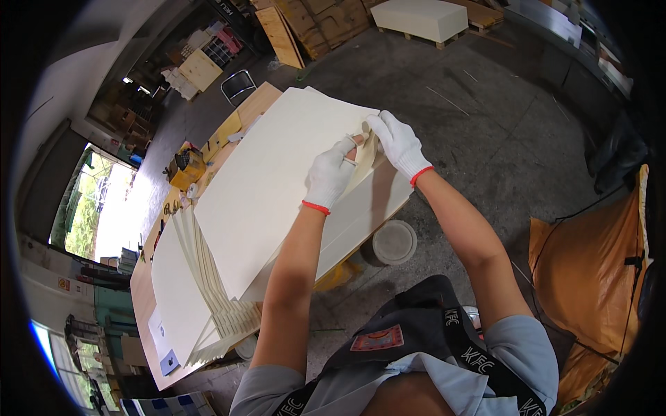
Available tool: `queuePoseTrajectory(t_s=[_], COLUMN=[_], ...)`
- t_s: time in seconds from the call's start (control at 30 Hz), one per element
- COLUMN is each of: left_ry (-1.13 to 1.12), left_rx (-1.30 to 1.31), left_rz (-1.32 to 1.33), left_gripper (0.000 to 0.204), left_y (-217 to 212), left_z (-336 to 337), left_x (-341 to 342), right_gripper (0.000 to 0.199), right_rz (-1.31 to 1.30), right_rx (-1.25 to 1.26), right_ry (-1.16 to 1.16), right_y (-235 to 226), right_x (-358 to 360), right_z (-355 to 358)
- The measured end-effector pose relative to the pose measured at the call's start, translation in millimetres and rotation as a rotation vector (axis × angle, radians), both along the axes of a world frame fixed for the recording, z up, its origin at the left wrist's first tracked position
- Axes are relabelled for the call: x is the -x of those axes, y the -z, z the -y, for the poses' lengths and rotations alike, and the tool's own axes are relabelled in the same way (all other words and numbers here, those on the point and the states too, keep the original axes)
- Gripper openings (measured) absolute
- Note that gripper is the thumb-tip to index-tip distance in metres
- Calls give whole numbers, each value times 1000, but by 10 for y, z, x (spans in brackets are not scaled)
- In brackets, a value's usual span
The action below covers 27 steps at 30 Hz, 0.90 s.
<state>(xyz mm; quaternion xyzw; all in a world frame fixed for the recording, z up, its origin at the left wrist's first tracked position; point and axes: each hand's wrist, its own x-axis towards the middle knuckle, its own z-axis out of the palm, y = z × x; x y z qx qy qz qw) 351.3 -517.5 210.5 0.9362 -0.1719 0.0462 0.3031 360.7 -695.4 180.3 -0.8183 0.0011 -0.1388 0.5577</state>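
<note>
Sheet corner pinched by both gloved hands.
Left hand (328, 175) and right hand (397, 142) fingers were clamped on the top cream sheet (270, 180), lifted at its edge off the stack (215, 291) on the table (142, 298).

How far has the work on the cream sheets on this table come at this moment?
Looks done: a fanned stack of cream strips lies at the near end of the wooden table. In hand: the left hand and right hand, both gloved, pinch a thin layer at the far edge of the large top sheet. Left: that layer is lifted only at this edge, and more sheets lie beneath.
</note>
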Motion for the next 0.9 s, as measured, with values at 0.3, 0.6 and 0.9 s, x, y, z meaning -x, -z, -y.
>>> queuePoseTrajectory(t_s=[0.3, 0.6, 0.9], left_ry=[37, 13, 59], left_rx=[-17, -9, -29], left_rz=[-11, 72, 72], left_gripper=[43, 33, 40], left_y=[-84, 53, -62], left_z=[31, -17, 44], left_x=[63, -4, 75], right_gripper=[52, 51, 51], right_rz=[-34, -60, -52], right_rx=[-32, -55, -72], right_ry=[-18, -33, -4], right_y=[-35, -124, -39], right_x=[38, 103, 36], right_z=[1, 5, -9])
